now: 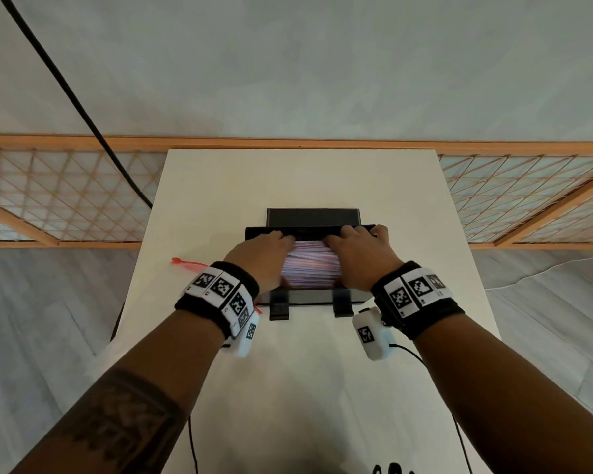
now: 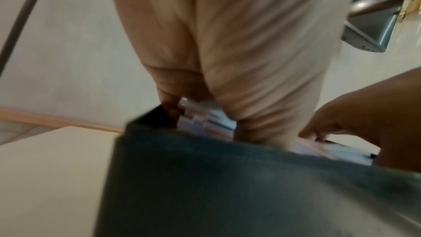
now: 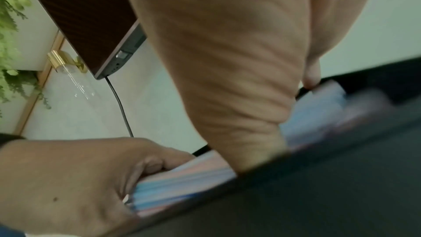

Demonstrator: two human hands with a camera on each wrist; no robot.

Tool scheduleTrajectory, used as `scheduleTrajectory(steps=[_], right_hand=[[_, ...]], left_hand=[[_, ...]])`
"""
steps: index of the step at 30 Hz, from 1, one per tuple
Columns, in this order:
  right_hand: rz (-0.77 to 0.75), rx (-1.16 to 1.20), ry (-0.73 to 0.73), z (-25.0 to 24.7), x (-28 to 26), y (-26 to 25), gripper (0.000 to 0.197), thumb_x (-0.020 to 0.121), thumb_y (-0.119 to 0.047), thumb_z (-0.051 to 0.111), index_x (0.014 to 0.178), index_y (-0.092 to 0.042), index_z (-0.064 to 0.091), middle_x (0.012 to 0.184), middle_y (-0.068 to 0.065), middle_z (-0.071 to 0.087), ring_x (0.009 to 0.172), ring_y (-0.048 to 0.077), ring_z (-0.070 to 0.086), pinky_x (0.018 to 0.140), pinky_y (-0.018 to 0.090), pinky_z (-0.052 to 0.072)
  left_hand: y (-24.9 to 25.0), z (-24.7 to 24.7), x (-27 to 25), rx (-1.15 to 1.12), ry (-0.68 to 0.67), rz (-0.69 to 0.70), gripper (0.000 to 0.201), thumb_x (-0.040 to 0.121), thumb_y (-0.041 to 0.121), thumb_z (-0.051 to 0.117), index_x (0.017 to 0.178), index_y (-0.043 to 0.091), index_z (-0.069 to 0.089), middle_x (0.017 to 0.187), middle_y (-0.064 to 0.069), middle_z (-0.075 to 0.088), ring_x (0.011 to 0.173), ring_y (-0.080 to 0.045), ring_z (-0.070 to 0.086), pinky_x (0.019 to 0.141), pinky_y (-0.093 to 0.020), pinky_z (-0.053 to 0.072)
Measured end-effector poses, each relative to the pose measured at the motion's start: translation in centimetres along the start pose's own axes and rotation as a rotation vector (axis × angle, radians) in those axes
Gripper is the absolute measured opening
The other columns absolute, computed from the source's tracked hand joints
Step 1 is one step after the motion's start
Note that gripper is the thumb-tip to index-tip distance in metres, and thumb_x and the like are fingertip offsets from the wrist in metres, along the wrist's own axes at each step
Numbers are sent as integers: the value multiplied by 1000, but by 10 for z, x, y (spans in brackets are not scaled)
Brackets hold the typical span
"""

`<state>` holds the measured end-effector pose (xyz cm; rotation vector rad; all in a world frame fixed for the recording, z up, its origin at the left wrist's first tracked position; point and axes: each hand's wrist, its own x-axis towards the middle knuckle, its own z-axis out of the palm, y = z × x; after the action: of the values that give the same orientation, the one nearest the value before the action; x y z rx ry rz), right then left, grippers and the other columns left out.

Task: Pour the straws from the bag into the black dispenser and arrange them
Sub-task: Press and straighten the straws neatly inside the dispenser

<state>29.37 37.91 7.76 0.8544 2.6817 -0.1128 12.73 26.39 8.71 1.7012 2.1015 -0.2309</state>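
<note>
The black dispenser (image 1: 308, 230) stands in the middle of the white table (image 1: 298, 179), lid raised behind it. A pile of pink, blue and white straws (image 1: 310, 265) fills its tray. Both hands are in the tray. My left hand (image 1: 278, 242) covers the pile's left part, fingers curled down over the far side of the straws. My right hand (image 1: 343, 236) covers the right part, fingers bent over the far edge, thumb by the rim. In the right wrist view the left hand (image 3: 68, 177) wraps round the straws (image 3: 182, 183). The fingertips are hidden.
The emptied clear bag with a red zip strip (image 1: 189, 263) lies on the table left of the dispenser, partly under my left wrist. A black cable (image 1: 83, 107) hangs at the back left. A wooden lattice screen (image 1: 65, 196) runs behind the table.
</note>
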Motion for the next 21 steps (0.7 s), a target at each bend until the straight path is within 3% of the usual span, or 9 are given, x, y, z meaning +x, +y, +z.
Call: scheduleTrajectory(steps=[3, 7, 13, 16, 18, 21], right_hand=[[27, -11, 0, 2, 2, -6, 52, 80, -31, 69, 129, -25, 54, 122, 2, 52, 117, 24, 54, 110, 49, 26], [38, 5, -30, 2, 2, -6, 48, 79, -26, 70, 125, -25, 55, 119, 0, 54, 109, 22, 61, 115, 54, 19], [59, 35, 24, -4, 1, -3, 38, 78, -24, 64, 113, -26, 51, 86, -8, 60, 92, 21, 68, 112, 55, 16], [96, 92, 117, -2, -2, -2, 44, 77, -29, 65, 120, -32, 55, 101, -9, 64, 99, 19, 66, 112, 58, 15], [102, 191, 136, 0, -4, -1, 52, 77, -38, 68, 127, -37, 53, 112, -11, 63, 109, 16, 63, 112, 59, 14], [121, 394, 78, 3, -12, 0, 70, 76, -61, 73, 137, -40, 47, 131, -12, 57, 125, 13, 54, 114, 58, 13]], left_hand=[[5, 1, 2, 78, -17, -22, 62, 83, 13, 67, 141, 16, 45, 131, -8, 49, 106, -30, 62, 74, -36, 48], [5, 1, 6, 59, -35, -35, 56, 82, 19, 71, 134, 17, 50, 127, -8, 49, 100, -30, 64, 72, -35, 45], [4, 1, 1, 78, 109, 3, 51, 81, 22, 69, 128, 20, 50, 114, -4, 60, 96, -27, 64, 73, -34, 42], [-1, 7, -2, 68, 248, 10, 56, 81, 29, 68, 134, 23, 48, 117, -2, 62, 102, -26, 63, 84, -36, 45], [-4, 14, -5, -2, 293, -1, 66, 81, 42, 67, 141, 25, 45, 128, 0, 59, 113, -24, 59, 100, -38, 41], [-3, 27, -13, -111, 289, -19, 77, 85, 70, 50, 147, 28, 37, 145, 5, 46, 134, -19, 45, 120, -52, 18]])
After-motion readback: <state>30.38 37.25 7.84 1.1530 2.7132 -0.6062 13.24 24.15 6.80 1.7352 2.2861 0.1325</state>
